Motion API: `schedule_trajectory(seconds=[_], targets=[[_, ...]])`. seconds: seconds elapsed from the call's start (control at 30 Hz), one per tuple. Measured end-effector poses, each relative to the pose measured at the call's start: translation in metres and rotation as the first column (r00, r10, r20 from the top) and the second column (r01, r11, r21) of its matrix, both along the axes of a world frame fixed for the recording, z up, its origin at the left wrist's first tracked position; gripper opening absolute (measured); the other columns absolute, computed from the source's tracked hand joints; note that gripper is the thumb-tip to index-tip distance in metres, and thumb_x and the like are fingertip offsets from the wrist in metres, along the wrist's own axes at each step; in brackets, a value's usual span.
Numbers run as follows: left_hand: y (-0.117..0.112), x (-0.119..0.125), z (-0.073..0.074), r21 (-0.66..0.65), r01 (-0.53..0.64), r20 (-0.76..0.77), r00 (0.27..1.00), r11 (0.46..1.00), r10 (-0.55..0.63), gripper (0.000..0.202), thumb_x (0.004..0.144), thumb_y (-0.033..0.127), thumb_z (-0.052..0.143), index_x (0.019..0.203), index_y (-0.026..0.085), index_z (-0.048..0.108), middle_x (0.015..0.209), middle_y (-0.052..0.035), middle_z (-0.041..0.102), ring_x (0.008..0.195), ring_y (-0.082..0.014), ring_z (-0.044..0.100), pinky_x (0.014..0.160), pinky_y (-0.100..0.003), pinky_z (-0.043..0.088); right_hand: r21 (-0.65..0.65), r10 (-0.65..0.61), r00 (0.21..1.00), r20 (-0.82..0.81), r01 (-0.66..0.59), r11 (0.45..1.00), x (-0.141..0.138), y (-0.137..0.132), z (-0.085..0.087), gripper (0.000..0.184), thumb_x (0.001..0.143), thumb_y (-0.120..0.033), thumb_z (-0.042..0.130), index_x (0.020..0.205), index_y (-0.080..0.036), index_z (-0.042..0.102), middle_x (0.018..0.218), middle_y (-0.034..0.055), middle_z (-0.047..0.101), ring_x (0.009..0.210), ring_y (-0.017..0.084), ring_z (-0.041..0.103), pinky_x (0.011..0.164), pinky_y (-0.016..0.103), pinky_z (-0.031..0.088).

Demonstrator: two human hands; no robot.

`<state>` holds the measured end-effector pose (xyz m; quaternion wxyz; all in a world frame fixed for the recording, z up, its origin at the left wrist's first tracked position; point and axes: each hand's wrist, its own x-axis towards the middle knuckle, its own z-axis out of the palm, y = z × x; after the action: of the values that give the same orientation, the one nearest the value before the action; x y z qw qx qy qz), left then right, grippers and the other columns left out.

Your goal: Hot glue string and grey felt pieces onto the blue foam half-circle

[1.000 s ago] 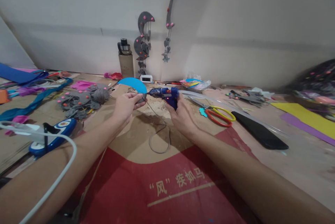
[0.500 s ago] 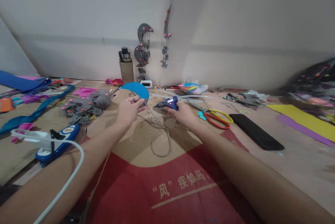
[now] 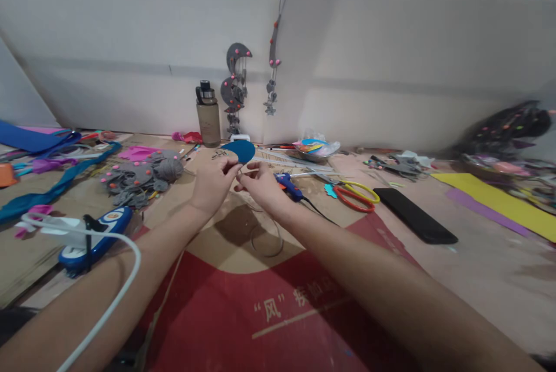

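My left hand [image 3: 212,185] is closed in a pinch at the lower edge of a blue round-edged piece [image 3: 243,150], which looks like felt. Close against it, my right hand [image 3: 263,186] has its thumb and forefinger pinched together; what lies between them is too small to make out. Below both hands a thin grey cord [image 3: 281,241] lies in a loop on the cardboard, its upper part hidden by the fingers. A blue glue gun [image 3: 290,186] rests just right of my right hand, its black cable trailing under my forearm.
Red-and-yellow scissors [image 3: 354,201] and a black phone [image 3: 414,215] lie to the right. Grey yarn with felt pieces [image 3: 139,175] and a blue-and-white device [image 3: 98,239] are at left. A bottle [image 3: 208,120] stands by the white board, where grey crescent ornaments [image 3: 234,91] hang.
My right hand has let go of the glue gun, which now lies on the table, and has moved left to meet my left hand. The blue piece has tilted and shifted right.
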<state>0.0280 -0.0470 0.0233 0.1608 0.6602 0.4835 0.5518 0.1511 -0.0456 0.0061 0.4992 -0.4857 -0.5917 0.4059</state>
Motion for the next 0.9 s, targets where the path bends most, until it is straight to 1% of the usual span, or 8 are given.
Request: schedule_trajectory(seconds=[0.1, 0.17, 0.3, 0.43, 0.53, 0.73, 0.8, 0.9], targets=[[0.000, -0.001, 0.006, -0.072, 0.020, 0.070, 0.997, 0.997, -0.015, 0.006, 0.068, 0.025, 0.069, 0.071, 0.020, 0.071, 0.075, -0.0040, 0.069, 0.078, -0.0193, 0.062, 0.082, -0.029, 0.047, 0.097, -0.023, 0.999, 0.039, 0.019, 0.995, -0.003, 0.001, 0.005, 0.016, 0.075, -0.033, 0.053, 0.082, -0.019, 0.049, 0.069, -0.0027, 0.053, 0.062, 0.011, 0.050, 0.058, 0.025, 0.042], [0.000, 0.000, 0.008, -0.147, 0.088, 0.151, 0.986, 0.985, -0.066, 0.007, 0.069, 0.025, 0.068, 0.068, 0.017, 0.070, 0.071, -0.0038, 0.068, 0.070, -0.0173, 0.062, 0.075, -0.028, 0.050, 0.192, -0.059, 0.994, 0.094, 0.040, 0.981, 0.003, 0.000, 0.006, 0.011, 0.076, -0.030, 0.051, 0.075, -0.018, 0.052, 0.067, -0.0030, 0.052, 0.063, 0.011, 0.048, 0.059, 0.025, 0.039], [0.001, 0.004, 0.007, -0.213, 0.219, 0.283, 0.947, 0.952, -0.154, 0.011, 0.068, 0.025, 0.070, 0.071, 0.014, 0.070, 0.073, -0.0043, 0.068, 0.065, -0.0144, 0.063, 0.070, -0.028, 0.054, 0.276, -0.126, 0.987, 0.103, 0.093, 0.957, 0.015, -0.001, 0.007, 0.012, 0.077, -0.028, 0.049, 0.074, -0.018, 0.055, 0.067, -0.0025, 0.052, 0.063, 0.011, 0.045, 0.059, 0.025, 0.036], [0.000, 0.009, 0.005, -0.243, 0.211, 0.297, 0.945, 0.947, -0.134, 0.015, 0.065, 0.027, 0.074, 0.067, 0.013, 0.069, 0.070, -0.0051, 0.067, 0.062, -0.0140, 0.062, 0.067, -0.028, 0.055, 0.322, -0.140, 0.985, 0.100, 0.101, 0.941, 0.020, -0.003, 0.009, 0.013, 0.077, -0.030, 0.051, 0.074, -0.019, 0.058, 0.065, -0.0024, 0.053, 0.061, 0.012, 0.044, 0.058, 0.025, 0.035], [0.000, 0.009, 0.002, -0.235, 0.180, 0.226, 0.966, 0.955, -0.126, 0.016, 0.066, 0.029, 0.073, 0.065, 0.014, 0.069, 0.069, -0.0052, 0.066, 0.060, -0.0146, 0.061, 0.064, -0.027, 0.053, 0.347, -0.146, 0.984, 0.101, 0.102, 0.932, 0.020, -0.005, 0.013, 0.014, 0.077, -0.030, 0.053, 0.074, -0.018, 0.059, 0.065, -0.0022, 0.053, 0.061, 0.011, 0.044, 0.059, 0.025, 0.035], [0.005, 0.005, -0.005, -0.107, 0.040, -0.123, 0.991, 0.993, -0.053, 0.014, 0.073, 0.028, 0.064, 0.075, 0.019, 0.074, 0.065, -0.0045, 0.068, 0.062, -0.0165, 0.060, 0.063, -0.026, 0.047, 0.348, -0.122, 0.985, 0.125, 0.072, 0.935, 0.019, -0.009, 0.017, 0.016, 0.078, -0.030, 0.053, 0.072, -0.017, 0.061, 0.066, -0.0012, 0.055, 0.062, 0.011, 0.044, 0.059, 0.025, 0.034], [0.005, 0.004, -0.004, -0.075, 0.015, -0.161, 0.987, 0.997, -0.027, 0.013, 0.073, 0.027, 0.063, 0.073, 0.019, 0.074, 0.064, -0.0040, 0.068, 0.062, -0.0162, 0.060, 0.064, -0.025, 0.046, 0.358, -0.119, 0.984, 0.136, 0.064, 0.931, 0.019, -0.010, 0.017, 0.017, 0.079, -0.030, 0.052, 0.072, -0.017, 0.062, 0.067, -0.0007, 0.055, 0.062, 0.011, 0.044, 0.060, 0.025, 0.034], [0.002, 0.005, -0.002, -0.105, 0.016, -0.120, 0.992, 0.994, -0.028, 0.015, 0.073, 0.029, 0.064, 0.070, 0.018, 0.073, 0.062, -0.0044, 0.067, 0.059, -0.0159, 0.059, 0.060, -0.025, 0.046, 0.372, -0.119, 0.984, 0.130, 0.063, 0.926, 0.019, -0.012, 0.015, 0.017, 0.079, -0.030, 0.052, 0.073, -0.017, 0.062, 0.067, -0.0007, 0.056, 0.062, 0.011, 0.045, 0.059, 0.025, 0.035]])
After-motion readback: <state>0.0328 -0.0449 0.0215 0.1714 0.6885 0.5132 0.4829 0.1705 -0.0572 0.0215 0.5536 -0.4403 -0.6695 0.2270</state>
